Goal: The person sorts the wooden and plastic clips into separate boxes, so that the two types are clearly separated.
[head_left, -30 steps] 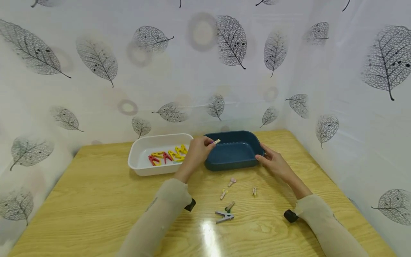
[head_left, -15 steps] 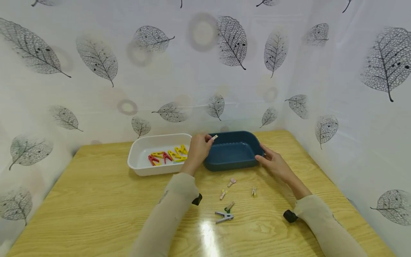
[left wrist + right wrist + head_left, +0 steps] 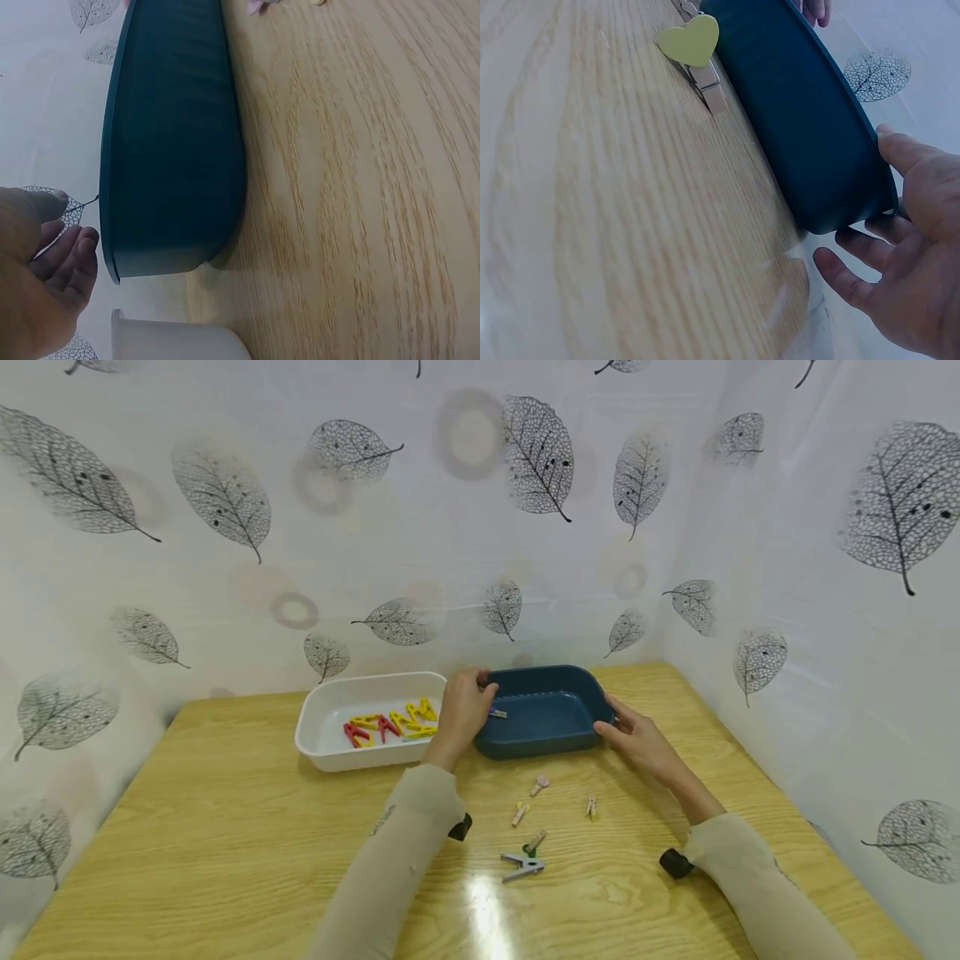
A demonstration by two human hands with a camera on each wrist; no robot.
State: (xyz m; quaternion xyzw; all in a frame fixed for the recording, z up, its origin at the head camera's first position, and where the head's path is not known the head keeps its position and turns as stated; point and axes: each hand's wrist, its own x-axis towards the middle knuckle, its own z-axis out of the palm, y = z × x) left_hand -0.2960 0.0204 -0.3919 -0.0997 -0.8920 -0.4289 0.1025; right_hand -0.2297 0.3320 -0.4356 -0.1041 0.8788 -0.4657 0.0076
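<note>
The dark blue tray stands on the wooden table, and inside its left end lies a small clothespin with a bit of purple. My left hand is over the tray's left rim. In the left wrist view its fingers curl loosely beside the rim with nothing between them and the thumb. My right hand holds the tray's right end. The right wrist view shows that thumb on the rim and fingers against the outer wall.
At the left, a white tray holds several red and yellow clips. Several wooden clothespins lie before the blue tray, one with a yellow heart. A grey clip lies nearest me. A leaf-patterned curtain hangs behind the table.
My left hand has moved slightly left and let go of the clothespin, which has dropped from its fingertips into the blue tray. The right hand stays at the tray's right end.
</note>
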